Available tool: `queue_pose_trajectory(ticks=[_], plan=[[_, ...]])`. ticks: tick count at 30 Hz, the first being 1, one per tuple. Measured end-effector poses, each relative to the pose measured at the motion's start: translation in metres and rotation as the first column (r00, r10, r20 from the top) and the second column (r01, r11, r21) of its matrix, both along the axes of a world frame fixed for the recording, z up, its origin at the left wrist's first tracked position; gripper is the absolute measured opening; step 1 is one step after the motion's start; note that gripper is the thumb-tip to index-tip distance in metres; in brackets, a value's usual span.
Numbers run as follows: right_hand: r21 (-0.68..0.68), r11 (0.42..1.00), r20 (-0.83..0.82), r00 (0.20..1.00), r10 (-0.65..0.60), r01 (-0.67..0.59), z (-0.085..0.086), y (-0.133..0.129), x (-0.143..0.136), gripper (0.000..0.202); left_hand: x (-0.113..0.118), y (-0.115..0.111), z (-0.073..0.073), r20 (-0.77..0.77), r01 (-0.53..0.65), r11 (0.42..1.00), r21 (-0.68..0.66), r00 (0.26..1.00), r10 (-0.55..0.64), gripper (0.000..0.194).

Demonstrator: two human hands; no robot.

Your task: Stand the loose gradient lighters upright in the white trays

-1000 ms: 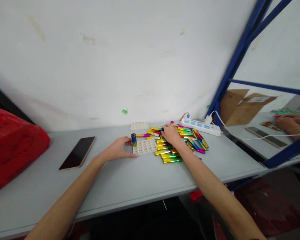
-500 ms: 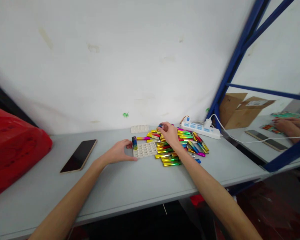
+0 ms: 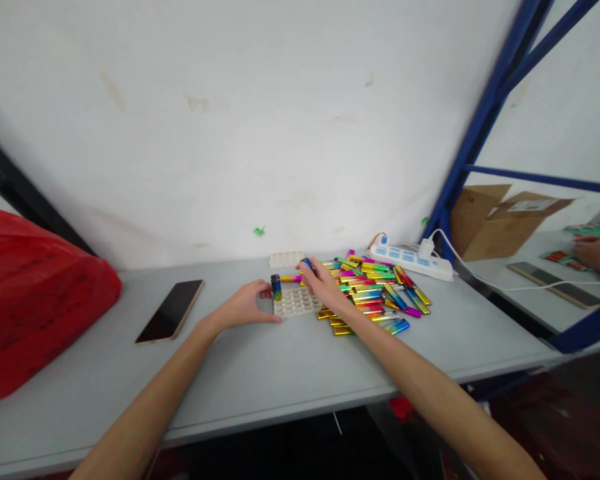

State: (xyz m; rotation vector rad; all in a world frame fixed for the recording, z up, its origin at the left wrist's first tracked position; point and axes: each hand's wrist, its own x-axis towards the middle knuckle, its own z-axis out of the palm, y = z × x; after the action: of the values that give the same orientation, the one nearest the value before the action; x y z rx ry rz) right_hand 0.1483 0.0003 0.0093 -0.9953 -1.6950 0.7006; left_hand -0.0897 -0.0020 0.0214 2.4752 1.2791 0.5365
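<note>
A white tray [image 3: 296, 305] with rows of holes lies on the table, and one blue-and-yellow lighter [image 3: 277, 288] stands upright in its back left corner. My left hand [image 3: 247, 305] curves around the tray's left end, thumb at the near corner and fingertips beside the standing lighter. Over the tray's back right part, my right hand [image 3: 321, 283] pinches a lighter whose blue end [image 3: 307, 263] shows; the rest is hidden by the fingers. A loose pile of shiny multicoloured lighters [image 3: 375, 290] spreads to the right of the tray.
Behind lies a second white tray [image 3: 286, 259] against the wall. A phone [image 3: 171, 311] and a red plastic bag [image 3: 40, 307] are on the left. At the right are a power strip [image 3: 413, 260], a blue rack post [image 3: 473, 140], a cardboard box [image 3: 500, 223] and another person's hand [image 3: 597, 252].
My right hand has moved left from the pile to above the tray, with a lighter in its fingers. My left hand stays at the tray's left end. The view has shifted slightly.
</note>
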Motion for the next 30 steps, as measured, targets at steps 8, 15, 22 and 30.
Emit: queue_pose_trajectory(ticks=[8,15,22,30], plan=[[0.080,0.983,0.115,0.978,-0.175,0.167,0.001,-0.010,-0.009,0.052,0.000,0.001,-0.001,-0.011,0.006,1.000,-0.006,1.000,-0.006,0.063],[0.027,0.972,0.161,0.958,-0.236,0.234,-0.003,-0.009,-0.013,0.043,-0.001,0.001,-0.002,-0.013,0.018,1.000,-0.017,1.000,-0.018,0.065],[0.079,0.972,0.220,0.947,-0.233,0.221,-0.003,-0.009,-0.012,0.039,-0.001,0.002,-0.002,-0.015,0.009,1.000,-0.011,1.000,-0.009,0.066],[0.334,0.942,0.385,0.916,-0.113,-0.025,-0.014,-0.009,-0.013,0.035,-0.001,0.003,-0.005,-0.013,0.008,1.000,0.010,1.000,-0.008,0.066]])
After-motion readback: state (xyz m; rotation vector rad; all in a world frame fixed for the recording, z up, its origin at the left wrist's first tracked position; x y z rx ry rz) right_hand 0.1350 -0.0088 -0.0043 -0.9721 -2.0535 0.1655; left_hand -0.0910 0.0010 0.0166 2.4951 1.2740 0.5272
